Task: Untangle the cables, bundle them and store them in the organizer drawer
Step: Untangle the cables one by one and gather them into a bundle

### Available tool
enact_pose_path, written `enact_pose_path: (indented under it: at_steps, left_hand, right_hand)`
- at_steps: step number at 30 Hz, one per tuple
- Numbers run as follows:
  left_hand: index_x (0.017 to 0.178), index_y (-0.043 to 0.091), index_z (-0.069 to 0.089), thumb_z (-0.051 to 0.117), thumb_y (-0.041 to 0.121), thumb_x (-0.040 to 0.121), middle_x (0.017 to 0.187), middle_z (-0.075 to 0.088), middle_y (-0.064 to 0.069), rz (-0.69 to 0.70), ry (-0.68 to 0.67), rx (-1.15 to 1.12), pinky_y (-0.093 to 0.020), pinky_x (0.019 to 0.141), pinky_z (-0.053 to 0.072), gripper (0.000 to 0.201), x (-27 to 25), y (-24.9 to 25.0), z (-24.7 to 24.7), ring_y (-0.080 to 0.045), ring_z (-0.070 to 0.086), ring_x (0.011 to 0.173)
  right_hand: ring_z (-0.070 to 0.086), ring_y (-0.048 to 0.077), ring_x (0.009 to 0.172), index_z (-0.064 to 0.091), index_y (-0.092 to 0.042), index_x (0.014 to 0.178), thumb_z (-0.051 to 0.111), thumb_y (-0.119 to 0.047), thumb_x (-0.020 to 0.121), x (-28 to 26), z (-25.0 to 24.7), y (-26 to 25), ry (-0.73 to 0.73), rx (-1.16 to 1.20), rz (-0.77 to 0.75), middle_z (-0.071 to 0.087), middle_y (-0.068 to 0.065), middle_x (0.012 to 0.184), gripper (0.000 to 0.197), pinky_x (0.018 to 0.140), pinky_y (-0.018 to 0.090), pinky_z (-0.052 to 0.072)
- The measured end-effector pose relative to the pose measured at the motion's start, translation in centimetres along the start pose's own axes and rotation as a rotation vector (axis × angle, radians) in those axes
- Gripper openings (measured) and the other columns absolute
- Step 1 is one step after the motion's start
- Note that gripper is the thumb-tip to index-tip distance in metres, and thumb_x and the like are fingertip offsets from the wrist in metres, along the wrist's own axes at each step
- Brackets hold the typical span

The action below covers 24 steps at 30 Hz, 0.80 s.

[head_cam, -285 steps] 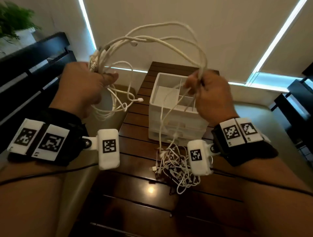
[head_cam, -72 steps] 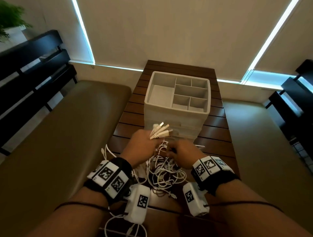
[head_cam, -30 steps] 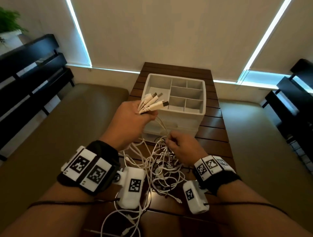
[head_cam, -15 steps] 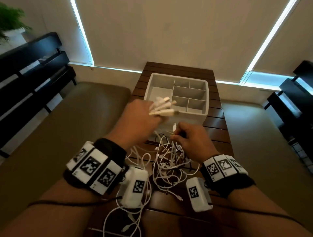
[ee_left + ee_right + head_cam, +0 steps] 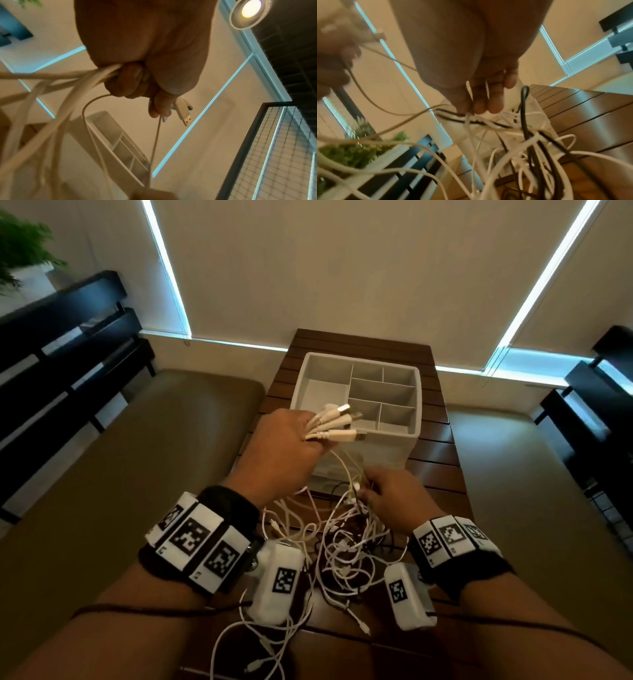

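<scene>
A dark brown slatted wooden bench (image 5: 442, 460) runs up the centre of the head view, with olive-brown cushioned seats (image 5: 144, 460) to either side, black slatted furniture (image 5: 61, 344) along the left edge and a green potted plant (image 5: 20, 244) in the upper left corner. Beige roller blinds (image 5: 342, 261) fill the top of the frame. Black-and-white square code markers sit on the black wristbands (image 5: 202, 546) and on the white wrist camera housings; no readable writing shows.

A white plastic organizer with open top compartments (image 5: 407, 436) stands at the middle of the bench, its drawers below mostly hidden behind the hands. The left hand (image 5: 284, 453), raised in front of the organizer's near left corner, grips a bunch of white USB cable ends (image 5: 337, 422); the plugs fan out to the right and slightly upward in the frame, over the organizer's rim. In the left wrist view the fingers curl tightly round these cords.

Below centre, a tangled heap of white and black cables (image 5: 342, 546) lies on the bench just in front of the organizer, spilling toward the bottom of the frame. The right hand (image 5: 394, 501) is down at the heap's far edge, its fingertips (image 5: 481, 108) pinching thin white strands.
</scene>
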<state>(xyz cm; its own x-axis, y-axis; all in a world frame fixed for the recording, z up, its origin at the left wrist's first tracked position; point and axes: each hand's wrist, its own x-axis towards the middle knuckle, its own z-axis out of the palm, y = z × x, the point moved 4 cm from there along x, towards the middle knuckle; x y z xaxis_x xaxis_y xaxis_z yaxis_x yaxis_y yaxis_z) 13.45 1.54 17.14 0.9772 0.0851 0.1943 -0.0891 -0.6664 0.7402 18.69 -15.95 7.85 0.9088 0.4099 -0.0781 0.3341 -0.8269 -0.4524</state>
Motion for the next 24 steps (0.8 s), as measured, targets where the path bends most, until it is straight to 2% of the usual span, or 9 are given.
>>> enact_pose_path:
  at_steps: [3,8,10,12,15,18,20,22,24]
  left_hand:
    - [0.088,0.016,0.071,0.067,0.026,0.089,0.060,0.054,0.014,-0.041,0.053,0.072,-0.006,0.045,0.034,0.011,0.6,-0.8,-1.9,0.001,0.049,0.050]
    - [0.081,0.023,0.067,0.065,0.023,0.089,0.057,0.049,0.016,-0.015,0.084,0.177,-0.009,0.046,0.033,0.008,1.0,-0.4,-3.4,0.001,0.047,0.051]
    - [0.077,0.021,0.067,0.064,0.022,0.089,0.054,0.048,0.016,-0.001,0.194,0.117,-0.008,0.045,0.033,0.012,0.9,-0.2,-4.1,0.005,0.049,0.047]
    - [0.073,0.024,0.064,0.065,0.025,0.091,0.053,0.048,0.014,0.019,0.303,0.031,-0.007,0.044,0.035,0.018,0.7,0.4,-4.8,0.008,0.049,0.046]
    - [0.063,0.028,0.053,0.063,0.026,0.092,0.049,0.042,0.010,0.039,0.375,-0.010,-0.011,0.039,0.030,0.031,0.5,1.0,-5.4,0.000,0.044,0.040]
    - [0.065,0.025,0.053,0.061,0.018,0.091,0.054,0.042,0.011,-0.006,0.321,0.161,-0.011,0.042,0.031,0.028,1.0,0.1,-5.7,-0.006,0.044,0.046]
    - [0.080,0.021,0.062,0.060,0.016,0.090,0.061,0.044,0.009,-0.093,0.267,0.314,-0.016,0.048,0.028,0.011,1.3,-1.1,-5.4,-0.015,0.052,0.060]
    - [0.095,0.020,0.067,0.059,0.013,0.088,0.071,0.054,0.004,-0.136,0.242,0.384,-0.018,0.056,0.029,0.012,1.3,-1.6,-4.4,-0.027,0.062,0.079]
    - [0.101,0.025,0.069,0.063,0.018,0.088,0.072,0.058,0.009,-0.073,0.164,0.285,-0.013,0.050,0.033,0.016,0.8,-1.1,-2.3,-0.014,0.064,0.073]
  right_hand:
    - [0.058,0.012,0.076,0.062,-0.016,0.081,0.065,-0.022,0.087,-1.0,-2.1,-0.5,0.286,0.293,-0.062,0.061,-0.003,0.082,0.009,0.069,0.031,0.048]
    - [0.062,0.018,0.067,0.058,-0.013,0.083,0.057,-0.014,0.093,-2.1,-4.4,-1.7,0.317,0.845,-0.063,0.067,0.005,0.074,0.010,0.062,0.030,0.052]
    - [0.063,0.015,0.067,0.058,-0.015,0.085,0.058,-0.018,0.092,-1.7,-4.7,-2.0,0.232,0.714,-0.084,0.066,0.004,0.076,0.008,0.060,0.024,0.053]
    - [0.064,0.014,0.074,0.059,-0.016,0.086,0.060,-0.018,0.091,-0.9,-3.3,-1.6,0.013,0.389,-0.065,0.066,0.001,0.080,0.006,0.068,0.026,0.055]
    - [0.061,0.017,0.079,0.056,-0.017,0.080,0.058,-0.017,0.090,-0.7,-0.1,-0.1,-0.248,0.018,-0.024,0.062,-0.002,0.080,0.009,0.067,0.026,0.047]
    - [0.060,0.014,0.075,0.061,-0.016,0.079,0.062,-0.018,0.089,-1.0,0.4,0.0,-0.153,0.114,-0.024,0.064,-0.004,0.077,0.010,0.065,0.024,0.043]
    - [0.062,0.011,0.072,0.066,-0.016,0.079,0.061,-0.018,0.090,-0.9,-0.4,-0.2,-0.013,0.294,-0.021,0.068,-0.002,0.076,0.012,0.067,0.023,0.047]
    - [0.062,0.010,0.068,0.068,-0.016,0.081,0.059,-0.019,0.092,-0.7,-1.1,-1.2,0.033,0.310,-0.050,0.069,-0.002,0.073,0.015,0.066,0.024,0.047]
    - [0.056,0.006,0.062,0.068,-0.018,0.086,0.058,-0.020,0.093,-0.5,-0.9,-2.2,-0.037,0.213,-0.105,0.064,-0.006,0.069,0.013,0.062,0.025,0.043]
